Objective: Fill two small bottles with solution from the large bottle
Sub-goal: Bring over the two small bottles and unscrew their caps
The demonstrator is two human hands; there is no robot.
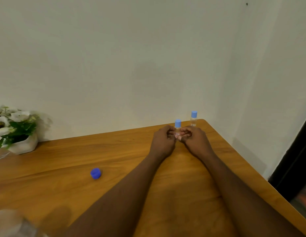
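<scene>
Two small clear bottles with light blue caps stand near the far right corner of the wooden table [63, 168]. The nearer small bottle [177, 124] is between my hands: my left hand [163, 141] and my right hand [194, 140] both curl around its body, hiding most of it. The farther small bottle [193, 118] stands free behind my right hand, cap on. A loose dark blue cap [95, 173] lies on the table left of my left forearm. A blurred clear object at the bottom left [14, 223] may be the large bottle.
A white pot of white flowers [15, 130] stands at the table's far left against the wall. The table's right edge runs diagonally, with a dark opening [295, 165] beyond it. A clear object [0, 153] shows at the left edge.
</scene>
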